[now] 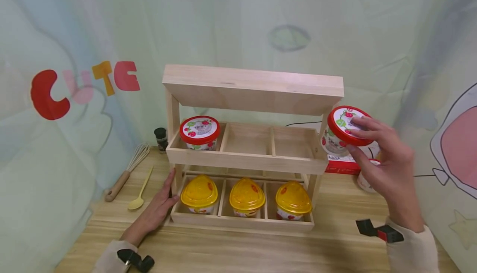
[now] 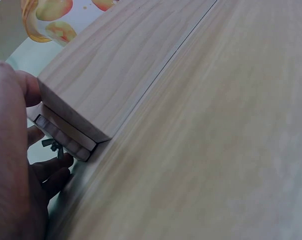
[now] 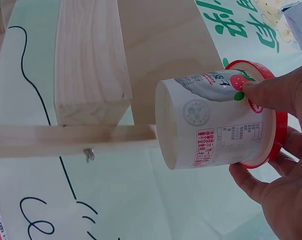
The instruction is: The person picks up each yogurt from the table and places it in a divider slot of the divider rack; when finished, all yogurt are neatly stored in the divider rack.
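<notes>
Two hands: right hand (image 1: 387, 163) grips cup (image 1: 344, 130) (tilted), left hand (image 1: 158, 209) braces rack (image 1: 246, 163).

A staged tabletop set: cartoon backdrop cloth (image 1: 74, 37) hung behind a wooden table (image 1: 242, 248).

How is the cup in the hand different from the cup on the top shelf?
The held cup is up in the air, tilted, in the right hand; the shelf cup stands upright in the rack's top left compartment, untouched. Both have red lids with strawberry pictures.
</notes>
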{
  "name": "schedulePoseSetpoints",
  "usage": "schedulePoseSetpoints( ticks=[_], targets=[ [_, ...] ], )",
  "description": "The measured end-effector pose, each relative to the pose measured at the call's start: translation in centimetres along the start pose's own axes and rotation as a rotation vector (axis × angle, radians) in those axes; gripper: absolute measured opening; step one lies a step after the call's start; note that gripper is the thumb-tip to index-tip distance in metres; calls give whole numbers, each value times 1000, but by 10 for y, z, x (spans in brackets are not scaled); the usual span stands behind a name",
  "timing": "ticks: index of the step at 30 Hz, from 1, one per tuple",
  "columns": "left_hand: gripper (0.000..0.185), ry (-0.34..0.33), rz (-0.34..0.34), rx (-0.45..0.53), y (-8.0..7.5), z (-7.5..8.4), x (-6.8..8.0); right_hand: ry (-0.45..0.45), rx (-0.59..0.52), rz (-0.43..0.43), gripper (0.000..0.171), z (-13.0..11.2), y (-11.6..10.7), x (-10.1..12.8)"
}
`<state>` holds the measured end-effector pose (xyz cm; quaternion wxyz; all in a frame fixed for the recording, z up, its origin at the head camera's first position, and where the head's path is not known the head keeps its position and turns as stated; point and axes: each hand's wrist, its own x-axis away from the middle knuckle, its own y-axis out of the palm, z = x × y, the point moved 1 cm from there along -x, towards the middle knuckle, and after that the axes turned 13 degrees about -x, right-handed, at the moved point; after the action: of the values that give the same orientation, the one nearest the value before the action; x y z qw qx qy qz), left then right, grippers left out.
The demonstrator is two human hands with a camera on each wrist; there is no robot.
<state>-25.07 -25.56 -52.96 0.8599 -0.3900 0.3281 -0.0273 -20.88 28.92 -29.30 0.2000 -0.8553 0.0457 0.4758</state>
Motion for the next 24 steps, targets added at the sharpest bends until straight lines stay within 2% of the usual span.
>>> schedulePoseSetpoints(
  ticks=[6,14,19,20,24],
  targets=[
    [84,-34,-19,-8,0,0,0,-24,-15,-29,59,-2,15,-6],
    [85,-17,-7,-5,1,-1,0,-71,-113,-65,54,-2,35,-12],
    [83,-38,-18,6,3,-8,2,-86,-143,-67,49,-2,44,-15],
    [82,-19,-10,-4,7,-16,3,-86,-149,-70,49,-2,46,-16],
    [82,-20,-11,-9,6,-16,3,-82,-188,-86,48,-1,53,-20]
  ],
)
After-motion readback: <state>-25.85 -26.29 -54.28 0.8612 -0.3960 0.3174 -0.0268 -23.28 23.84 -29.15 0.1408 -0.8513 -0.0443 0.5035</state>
